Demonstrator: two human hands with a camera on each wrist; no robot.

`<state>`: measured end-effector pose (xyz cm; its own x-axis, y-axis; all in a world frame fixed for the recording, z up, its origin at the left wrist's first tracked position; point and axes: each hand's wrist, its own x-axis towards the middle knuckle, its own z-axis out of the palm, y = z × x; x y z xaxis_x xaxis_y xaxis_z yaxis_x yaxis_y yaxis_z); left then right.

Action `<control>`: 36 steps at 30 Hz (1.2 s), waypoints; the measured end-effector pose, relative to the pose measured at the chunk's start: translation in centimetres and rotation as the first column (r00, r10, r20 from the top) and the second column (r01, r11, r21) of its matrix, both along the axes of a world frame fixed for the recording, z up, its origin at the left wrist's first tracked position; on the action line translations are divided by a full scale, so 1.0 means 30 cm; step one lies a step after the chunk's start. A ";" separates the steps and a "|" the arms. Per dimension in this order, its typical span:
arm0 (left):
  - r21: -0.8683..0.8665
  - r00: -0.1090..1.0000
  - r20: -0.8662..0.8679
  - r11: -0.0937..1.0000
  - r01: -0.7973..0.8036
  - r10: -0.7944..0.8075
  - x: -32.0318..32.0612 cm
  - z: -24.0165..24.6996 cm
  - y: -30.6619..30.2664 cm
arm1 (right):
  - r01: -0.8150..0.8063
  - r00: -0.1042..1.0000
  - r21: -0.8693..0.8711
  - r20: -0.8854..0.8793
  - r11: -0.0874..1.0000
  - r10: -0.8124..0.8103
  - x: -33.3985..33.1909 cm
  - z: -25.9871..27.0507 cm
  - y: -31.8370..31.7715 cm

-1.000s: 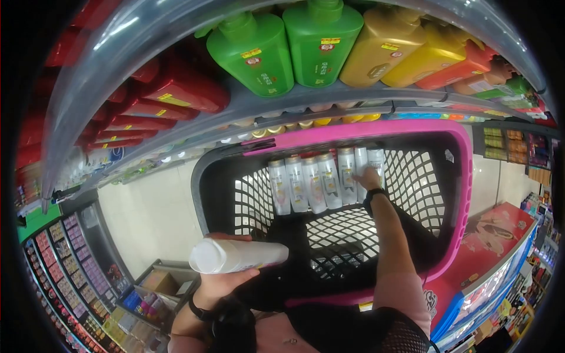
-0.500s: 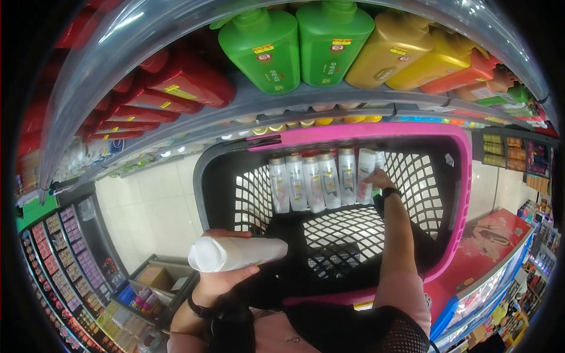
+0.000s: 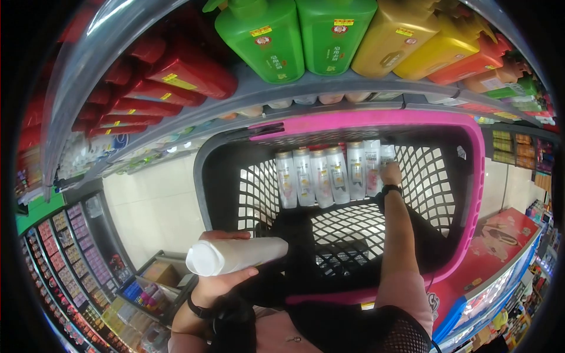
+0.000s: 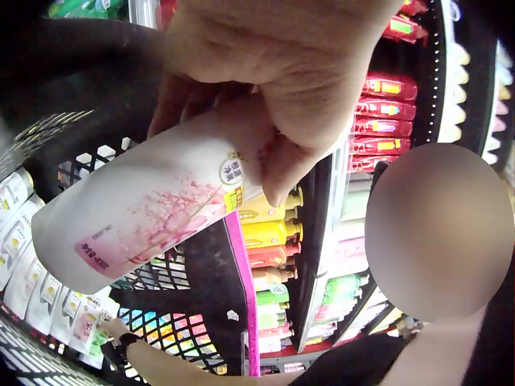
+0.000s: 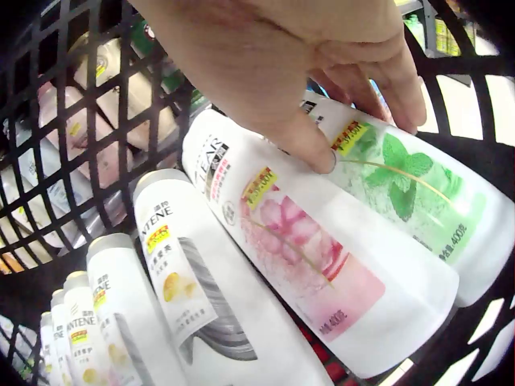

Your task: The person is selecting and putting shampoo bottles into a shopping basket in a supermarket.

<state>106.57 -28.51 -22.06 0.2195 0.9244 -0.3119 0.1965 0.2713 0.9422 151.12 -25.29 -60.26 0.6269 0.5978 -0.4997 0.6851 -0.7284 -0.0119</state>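
Note:
In the head view my left hand (image 3: 220, 283) grips a white shampoo bottle (image 3: 238, 254) lying sideways over the basket's near left side. Pink blossoms show on this bottle's label (image 4: 173, 213) in the left wrist view. My right hand (image 3: 391, 174) reaches into the black basket with a pink rim (image 3: 376, 120). Its thumb and fingers pinch the upper part of a white shampoo bottle with a green mint-leaf label (image 5: 406, 189), at the right end of a row. Beside that leans a pink-flower shampoo bottle (image 5: 314, 249). Several Pantene bottles (image 5: 213, 289) continue the row leftward.
Above the basket's far side runs a shelf with green pump bottles (image 3: 260, 44), a gold bottle (image 3: 395, 38) and red bottles (image 3: 191, 73). A red display box (image 3: 491, 241) stands right of the basket. Small-goods racks (image 3: 59, 259) line the left.
My right hand has shifted right, from the pink-flower bottle to the mint-leaf bottle at the row's end. My left hand keeps its bottle in nearly the same place.

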 end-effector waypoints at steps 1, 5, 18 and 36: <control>0.000 1.000 0.000 1.000 0.009 -0.009 -0.007 0.001 -0.001 | 0.017 1.000 -0.002 0.011 1.000 -0.017 -0.003 0.010 0.002; -0.054 0.991 0.067 0.992 -0.116 0.120 -0.024 0.030 -0.010 | -0.002 0.995 0.025 0.101 1.000 -0.001 -0.034 -0.003 -0.040; -0.066 0.916 0.071 0.918 -0.390 0.394 -0.088 0.113 -0.048 | 0.120 0.992 0.088 -0.058 0.989 -0.115 -0.111 0.006 -0.035; 0.065 0.912 0.112 0.913 -0.403 0.395 -0.160 0.090 -0.072 | 0.001 0.999 0.027 -0.043 1.000 0.000 -0.001 0.099 -0.041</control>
<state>101.75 -30.68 -19.35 -0.1489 0.9630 -0.2247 -0.0023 0.2269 0.9739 151.08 -26.53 -57.30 0.6057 0.6107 -0.5100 0.6828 -0.7280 -0.0607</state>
